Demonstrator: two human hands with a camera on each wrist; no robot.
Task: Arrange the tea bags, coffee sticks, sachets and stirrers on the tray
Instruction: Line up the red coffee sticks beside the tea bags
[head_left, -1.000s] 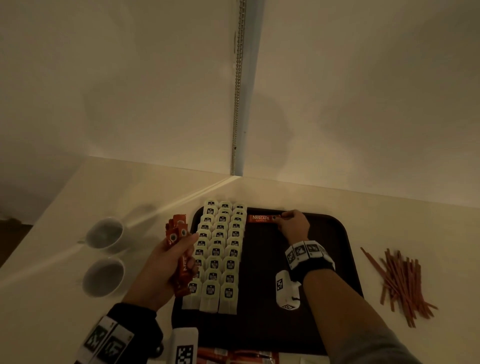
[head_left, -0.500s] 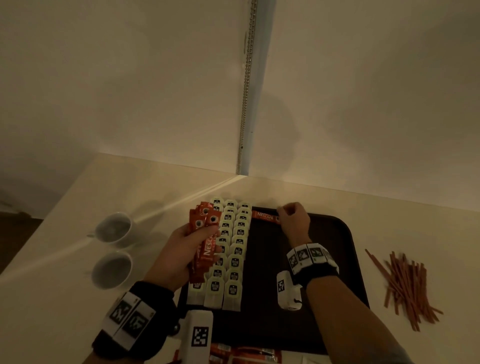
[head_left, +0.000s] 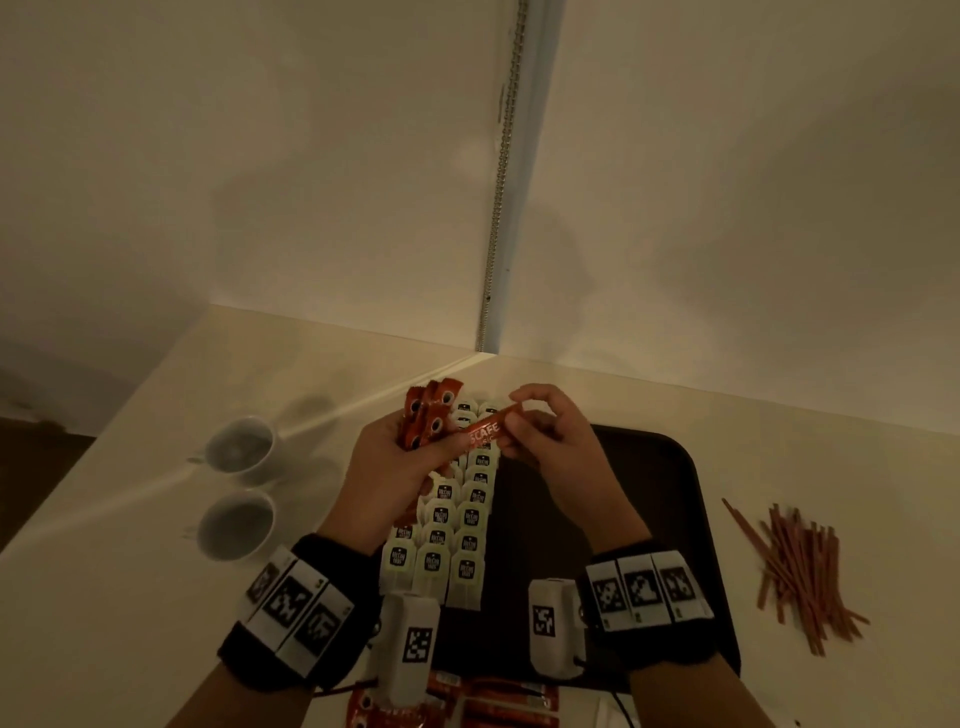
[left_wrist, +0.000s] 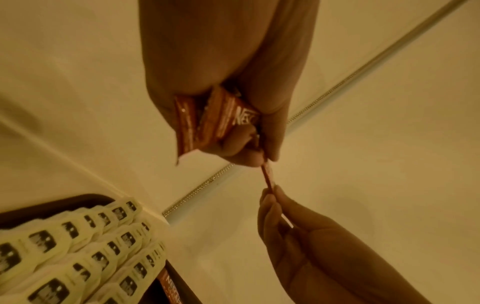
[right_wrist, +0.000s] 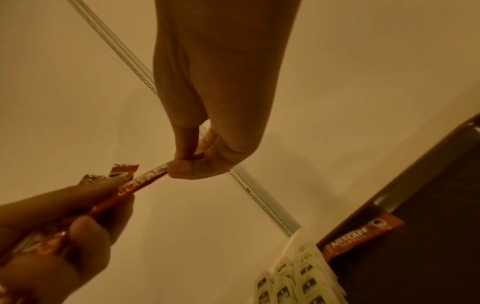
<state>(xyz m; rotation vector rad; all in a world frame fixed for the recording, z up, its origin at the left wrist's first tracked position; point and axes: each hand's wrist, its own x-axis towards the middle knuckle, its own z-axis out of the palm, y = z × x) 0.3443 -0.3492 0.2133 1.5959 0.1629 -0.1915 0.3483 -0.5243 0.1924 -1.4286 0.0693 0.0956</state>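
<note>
A dark tray (head_left: 670, 499) lies on the pale counter, its left part filled with rows of white tea bags (head_left: 457, 540). My left hand (head_left: 400, 467) grips a bundle of red coffee sticks (head_left: 428, 418) above those rows. One coffee stick (head_left: 480, 431) sticks out of the bundle to the right, and my right hand (head_left: 540, 431) pinches its far end between thumb and fingers. The right wrist view shows the same pinch on the stick (right_wrist: 145, 181). Another coffee stick (right_wrist: 361, 236) lies flat at the tray's far edge beside the tea bags (right_wrist: 293, 281).
Two white cups (head_left: 241, 449) stand left of the tray. A loose pile of reddish stirrers (head_left: 800, 571) lies on the counter to the right. More red sachets (head_left: 498, 706) sit at the near edge. A wall with a bead chain (head_left: 501, 171) rises behind.
My right hand left the stick laid at the tray's far edge and came back to the bundle, taking hold of another stick. My left hand moved the bundle right, over the tea bags.
</note>
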